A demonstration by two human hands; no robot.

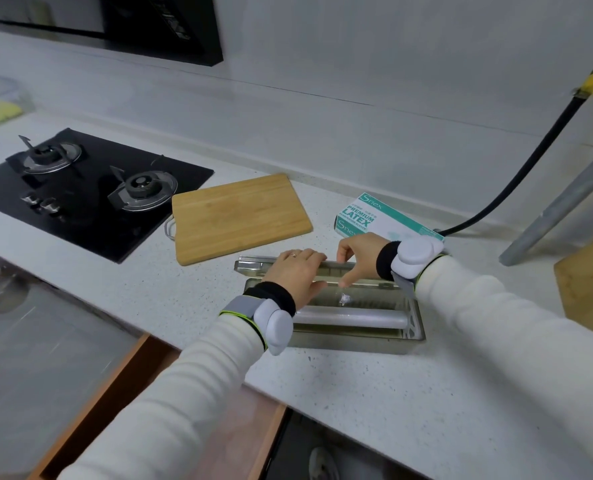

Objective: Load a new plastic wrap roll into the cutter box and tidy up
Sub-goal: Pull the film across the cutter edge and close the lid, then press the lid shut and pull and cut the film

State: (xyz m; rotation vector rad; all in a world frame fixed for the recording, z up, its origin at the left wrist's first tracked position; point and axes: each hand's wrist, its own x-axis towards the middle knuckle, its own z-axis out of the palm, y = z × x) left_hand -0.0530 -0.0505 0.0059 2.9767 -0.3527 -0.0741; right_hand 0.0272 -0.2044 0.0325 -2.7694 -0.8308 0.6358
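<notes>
On the white speckled bench [374,393], near its front edge: a clear rectangular plastic cutter box [357,342], standing open, its long hinged lid [253,265] folded back toward the wall. Inside the box, along the near side: a white roll of plastic wrap [350,317], lying lengthwise from end to end. Just behind the roll, in the middle of the box: a small crumpled scrap of clear film [345,298].

Left hand [298,275]: palm down, fingers straight, laid flat across the lid and the far rim of the box, gripping nothing. Right hand [357,254]: just beside the left, over the right part of the lid, fingers curled at the lid's far edge, thumb pointing down toward the box rim. Impossible to tell whether anything is pinched there. On both wrists: white pods on grey bands, over white ribbed sleeves.

Behind the box, to the left: a rectangular bamboo cutting board [239,216]. To the right, near the right wrist: a white and teal carton of latex gloves [374,216]. Further left: a black two-burner gas hob [80,192].
</notes>
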